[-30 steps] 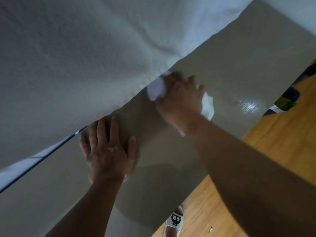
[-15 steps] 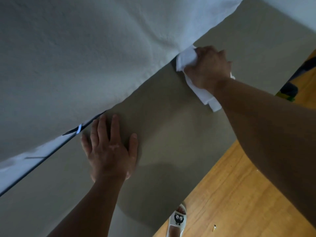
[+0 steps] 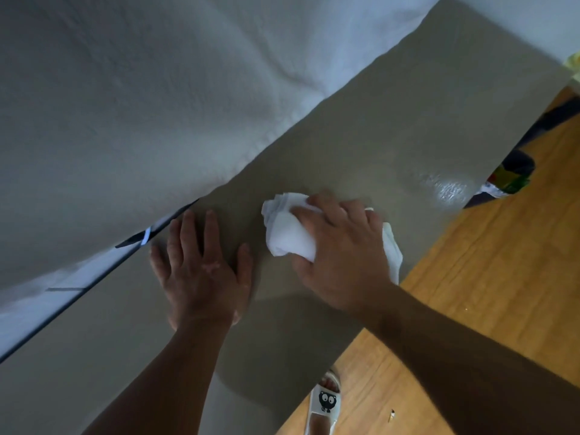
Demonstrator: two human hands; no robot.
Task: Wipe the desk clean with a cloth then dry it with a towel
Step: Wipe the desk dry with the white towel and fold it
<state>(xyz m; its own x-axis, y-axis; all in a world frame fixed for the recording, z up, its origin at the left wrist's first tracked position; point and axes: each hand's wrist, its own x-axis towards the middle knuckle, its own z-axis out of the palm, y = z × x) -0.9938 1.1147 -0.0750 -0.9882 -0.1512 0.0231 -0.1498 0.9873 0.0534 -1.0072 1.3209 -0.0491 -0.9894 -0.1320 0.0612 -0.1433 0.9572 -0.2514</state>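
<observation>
The right hand (image 3: 342,255) pressed a bunched white cloth (image 3: 287,232) onto the desk (image 3: 392,127), fingers clutching it, midway between the wall edge and the floor edge. The left hand (image 3: 201,271) lay flat and empty just beside it, nearer the wall edge.

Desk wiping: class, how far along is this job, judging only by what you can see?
Done: nothing certain. In hand: the right hand presses a white cloth on the desk; the left hand lies flat. Left: a wet sheen remains, so drying is probably still ahead.
</observation>
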